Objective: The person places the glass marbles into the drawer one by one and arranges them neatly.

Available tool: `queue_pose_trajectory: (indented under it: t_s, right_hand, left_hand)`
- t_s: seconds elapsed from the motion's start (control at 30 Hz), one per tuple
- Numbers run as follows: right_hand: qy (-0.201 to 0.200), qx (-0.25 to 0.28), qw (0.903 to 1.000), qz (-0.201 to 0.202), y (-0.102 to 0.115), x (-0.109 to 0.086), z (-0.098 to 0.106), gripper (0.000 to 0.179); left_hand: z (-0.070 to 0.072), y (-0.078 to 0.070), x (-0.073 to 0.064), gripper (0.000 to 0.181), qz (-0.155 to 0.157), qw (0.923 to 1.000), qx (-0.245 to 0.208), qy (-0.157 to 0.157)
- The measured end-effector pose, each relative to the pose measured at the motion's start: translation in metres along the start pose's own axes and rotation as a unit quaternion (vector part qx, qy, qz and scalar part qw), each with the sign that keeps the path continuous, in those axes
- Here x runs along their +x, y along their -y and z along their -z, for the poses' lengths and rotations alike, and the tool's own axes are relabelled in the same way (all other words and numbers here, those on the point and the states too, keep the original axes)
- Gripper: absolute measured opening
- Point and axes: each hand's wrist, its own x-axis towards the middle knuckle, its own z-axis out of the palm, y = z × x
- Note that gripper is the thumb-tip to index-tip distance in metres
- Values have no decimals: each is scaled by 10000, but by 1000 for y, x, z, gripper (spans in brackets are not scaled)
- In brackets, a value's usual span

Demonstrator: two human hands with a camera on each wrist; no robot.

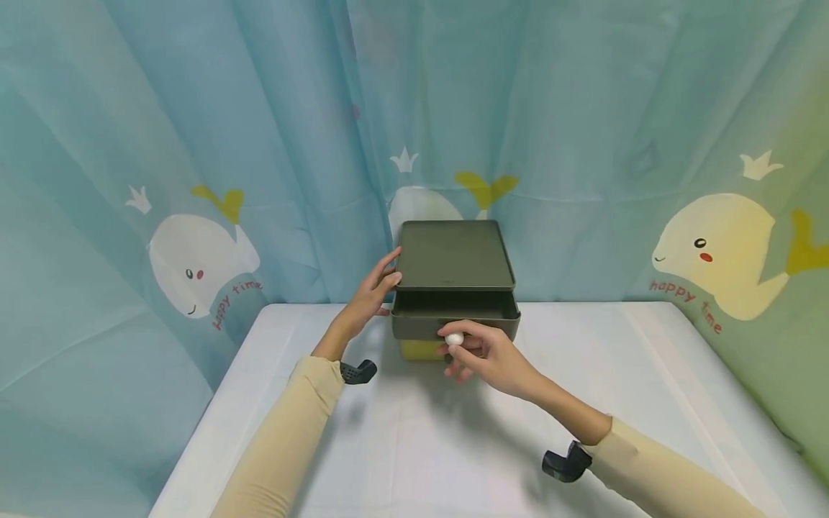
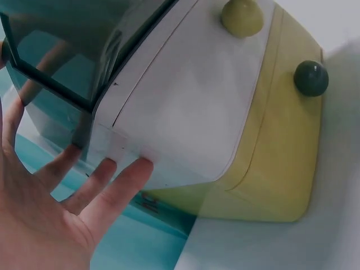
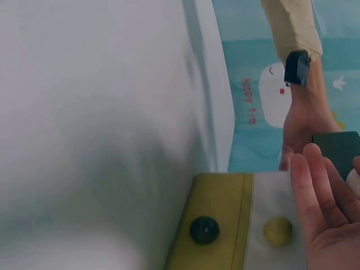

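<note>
A small drawer cabinet (image 1: 456,255) with a dark green top stands at the back of the table, its dark green top drawer (image 1: 414,329) pulled out. My right hand (image 1: 495,363) pinches that drawer's round white knob (image 1: 454,338) between thumb and index finger, the other fingers loose below. At the cabinet's left side, my left hand (image 1: 369,296) rests with fingers spread and fairly straight. Under the green drawer, the left wrist view shows a white drawer (image 2: 185,107) with a yellow knob (image 2: 242,17), then a yellow drawer (image 2: 275,146) with a dark green knob (image 2: 311,78). Both lower drawers look closed.
The cabinet stands on a white-covered table (image 1: 583,374). Behind it hangs a blue-green curtain (image 1: 311,144) with printed whales. A black wrist device (image 1: 358,372) sits at the left cuff, another wrist device (image 1: 566,462) at the right.
</note>
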Motion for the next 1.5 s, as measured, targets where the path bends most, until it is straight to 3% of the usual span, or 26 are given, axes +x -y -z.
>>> queue_pose_trajectory:
  t_s: [0.8,1.5]
  right_hand:
    - [-32,163,9996,-243,-14,26,26,31]
    - [-21,273,9993,-241,-19,37,33,32]
  left_hand:
    - [0,3,3,61,-51,9998,-187,81]
    - [-1,1,3,63,-20,9999,-154,41]
